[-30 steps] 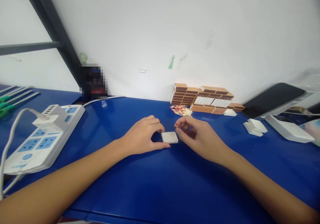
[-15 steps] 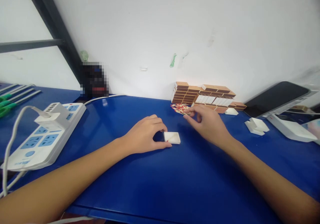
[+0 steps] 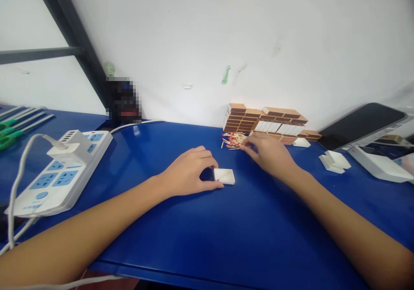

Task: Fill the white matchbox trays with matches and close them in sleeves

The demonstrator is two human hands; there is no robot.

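Left hand (image 3: 193, 172) clamping white tray (image 3: 226, 176), long axis running left-right. Match pile (image 3: 233, 139) lying far and slightly right of tray; right hand (image 3: 269, 151), nearer, touching its right edge, cannot tell if pinching.

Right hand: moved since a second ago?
Yes: the right hand has gone from beside the tray to the matches, nearer the stationary matchbox stack.

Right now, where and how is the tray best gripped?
Pinch the tray by its near and far walls at the left end, coming from the left, as the left hand does. It lies flat, open side up, with opposite walls to squeeze; that grip should leave its right end free for the right hand, now at the matches.
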